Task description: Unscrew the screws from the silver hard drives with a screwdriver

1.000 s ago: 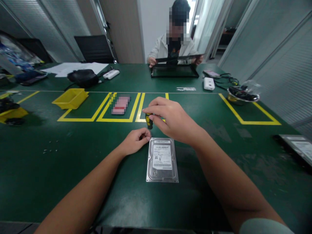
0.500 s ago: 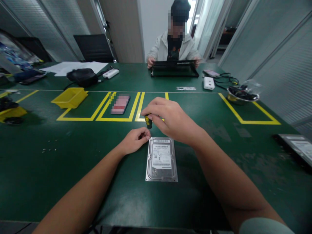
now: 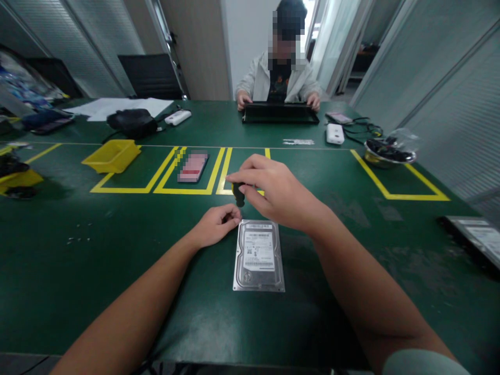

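Observation:
A silver hard disk cover plate or drive with a white label, the hard drive (image 3: 258, 255), lies flat in front of me. My right hand (image 3: 269, 190) is closed around the black and yellow handle of a screwdriver (image 3: 238, 195), held upright over the drive's far left corner. The screwdriver's shaft and tip barely show. My left hand (image 3: 216, 225) touches that same corner with thumb and fingers pinched together; what lies between them, if anything, is hidden.
Several tiny screws (image 3: 78, 239) lie to the left. A yellow bin (image 3: 112, 157), a phone (image 3: 194, 167) and a metal bowl of dark parts (image 3: 389, 152) stand farther back. Another drive (image 3: 476, 237) is at right. Across the table a person (image 3: 278, 78) holds a black frame (image 3: 280, 113).
The screwdriver handle has turned in my right hand, showing less yellow. My left hand has stayed in place. The person opposite has tilted the black frame lower.

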`<state>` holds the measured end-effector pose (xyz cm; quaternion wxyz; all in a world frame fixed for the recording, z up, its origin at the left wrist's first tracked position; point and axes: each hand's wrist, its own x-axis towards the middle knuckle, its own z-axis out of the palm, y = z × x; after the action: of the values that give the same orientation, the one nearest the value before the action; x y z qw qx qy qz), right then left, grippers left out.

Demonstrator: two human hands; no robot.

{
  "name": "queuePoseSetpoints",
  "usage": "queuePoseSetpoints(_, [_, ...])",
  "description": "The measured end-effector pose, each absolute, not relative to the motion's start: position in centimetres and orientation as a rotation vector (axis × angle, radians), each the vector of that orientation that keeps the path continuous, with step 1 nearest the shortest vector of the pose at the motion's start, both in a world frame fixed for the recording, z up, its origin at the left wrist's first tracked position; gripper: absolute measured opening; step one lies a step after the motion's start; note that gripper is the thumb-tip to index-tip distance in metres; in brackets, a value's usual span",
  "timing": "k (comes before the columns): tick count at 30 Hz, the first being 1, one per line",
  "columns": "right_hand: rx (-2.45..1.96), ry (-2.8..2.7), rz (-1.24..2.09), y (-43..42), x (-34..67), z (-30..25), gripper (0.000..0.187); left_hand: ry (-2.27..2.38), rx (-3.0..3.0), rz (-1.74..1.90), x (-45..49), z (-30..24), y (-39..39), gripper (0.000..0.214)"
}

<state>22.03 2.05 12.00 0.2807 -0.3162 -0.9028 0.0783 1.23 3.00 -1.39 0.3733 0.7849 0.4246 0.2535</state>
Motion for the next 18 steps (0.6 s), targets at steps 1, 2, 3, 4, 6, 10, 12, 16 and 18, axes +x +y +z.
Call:
queuePoseSetpoints(1, [-0.849, -2.418, 0.210, 2.05, 22.02, 11.98, 0.034, 1.085, 2.009, 0.650, 1.23, -1.38, 3.01, 0.010])
queuePoseSetpoints(2, [-0.849, -2.417, 0.209, 2.06, 22.01, 11.96, 0.034, 1.084, 2.007, 0.651, 1.23, -1.38, 3.01, 0.011])
queuePoseSetpoints(3, [-0.848, -2.417, 0.207, 2.07, 22.00, 11.93, 0.035, 1.085, 2.008, 0.650, 1.22, -1.37, 3.02, 0.011])
queuePoseSetpoints(4, [-0.846, -2.419, 0.205, 2.08, 21.99, 11.90, 0.035, 1.086, 2.010, 0.650, 1.20, -1.37, 3.02, 0.011])
queuePoseSetpoints(6, [-0.837, -2.425, 0.200, 2.13, 21.98, 11.84, 0.035, 1.088, 2.017, 0.649, 1.18, -1.40, 3.04, 0.012])
queuePoseSetpoints(10, [-0.815, -2.409, 0.201, 2.23, 22.00, 11.69, 0.034, 1.086, 2.020, 0.654, 1.16, -1.49, 3.06, 0.012])
queuePoseSetpoints(12, [-0.814, -2.404, 0.201, 2.24, 22.00, 11.63, 0.034, 1.091, 2.018, 0.650, 1.18, -1.48, 3.05, 0.013])
queuePoseSetpoints(16, [-0.813, -2.406, 0.209, 2.17, 21.93, 11.62, 0.034, 1.102, 2.032, 0.632, 1.24, -1.30, 3.01, 0.013])
queuePoseSetpoints(18, [-0.798, -2.398, 0.219, 2.15, 21.86, 11.65, 0.032, 1.101, 2.043, 0.630, 1.26, -1.22, 2.99, 0.014])
